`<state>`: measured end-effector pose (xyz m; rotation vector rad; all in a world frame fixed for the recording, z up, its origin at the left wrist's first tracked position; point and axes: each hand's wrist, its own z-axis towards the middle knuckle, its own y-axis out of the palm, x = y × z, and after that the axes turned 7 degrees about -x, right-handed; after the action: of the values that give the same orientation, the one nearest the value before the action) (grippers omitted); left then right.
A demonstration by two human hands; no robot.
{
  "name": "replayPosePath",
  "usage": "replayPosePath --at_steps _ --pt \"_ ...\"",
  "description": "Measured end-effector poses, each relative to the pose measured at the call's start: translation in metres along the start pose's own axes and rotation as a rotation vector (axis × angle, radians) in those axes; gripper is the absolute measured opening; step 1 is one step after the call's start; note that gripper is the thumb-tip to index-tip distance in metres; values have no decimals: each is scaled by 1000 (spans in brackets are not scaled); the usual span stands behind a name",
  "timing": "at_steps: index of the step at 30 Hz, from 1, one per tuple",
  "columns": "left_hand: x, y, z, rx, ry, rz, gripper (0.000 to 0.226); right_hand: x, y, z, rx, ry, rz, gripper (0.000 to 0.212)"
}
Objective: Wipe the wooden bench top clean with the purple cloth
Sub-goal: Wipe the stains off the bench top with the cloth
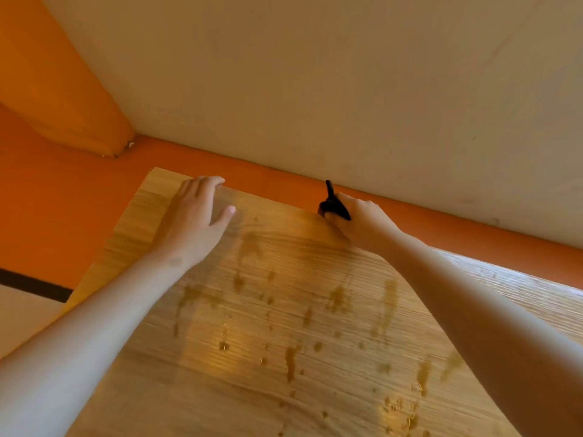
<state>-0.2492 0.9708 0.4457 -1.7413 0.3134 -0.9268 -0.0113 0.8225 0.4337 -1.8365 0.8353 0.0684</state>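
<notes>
Wood grain fills the near half of the view: the wooden surface (pixel 284 342) is marked with damp brownish streaks and droplets, thickest close to the camera and thinning toward its far edge. That far edge is the handiest landmark. Both bare forearms reach across the streaked area toward it.

At the far edge, toward the surface's left corner, the left hand (pixel 192 222) lies flat with fingers spread, the fingertips curling just over the edge; its grip is open and holds nothing, and it looks to be bracing the person's weight. Further right along the same edge, the right hand (pixel 359 222) is closed in a fist around the cloth (pixel 334 206), which shows only as a small dark bunch with one tail sticking up (it reads nearly black in this warm light). The bunch presses on the wood right at the edge.

Beyond the edge runs an orange ledge (pixel 277 181), with a pale wall (pixel 347 89) above it and an orange column (pixel 63 89) off to the left.

My judgement: wiping is in hand, with the cloth at the far end of a stroke, and most of the visible marks not yet cleared. The next move calls for drawing the cloth back from the far edge through the streaks with steady downward pressure, ideally with more of it spread flat.
</notes>
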Motion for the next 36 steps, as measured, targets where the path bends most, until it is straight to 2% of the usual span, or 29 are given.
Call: replayPosePath --at_steps 3,6,11,18,29,33,36 --pt "-47 -9 -11 -47 -61 96 46 8 -3 -4 -15 34 32 29" --pt "-69 -1 -19 -26 -32 115 40 4 -4 -2 -33 76 38 30" --pt "-73 13 -22 75 -30 49 37 -44 5 32 -40 11 10 34" --pt "-77 15 -21 92 -17 17 39 -138 34 108 -85 -154 78 31" --pt "-79 16 -20 115 -5 7 37 -92 11 87 -158 -104 192 23" --pt "-81 19 -20 120 -17 13 39 -128 22 117 -143 -180 171 30" --pt "-82 22 -18 130 -20 14 40 -167 35 146 -142 -253 207 26"
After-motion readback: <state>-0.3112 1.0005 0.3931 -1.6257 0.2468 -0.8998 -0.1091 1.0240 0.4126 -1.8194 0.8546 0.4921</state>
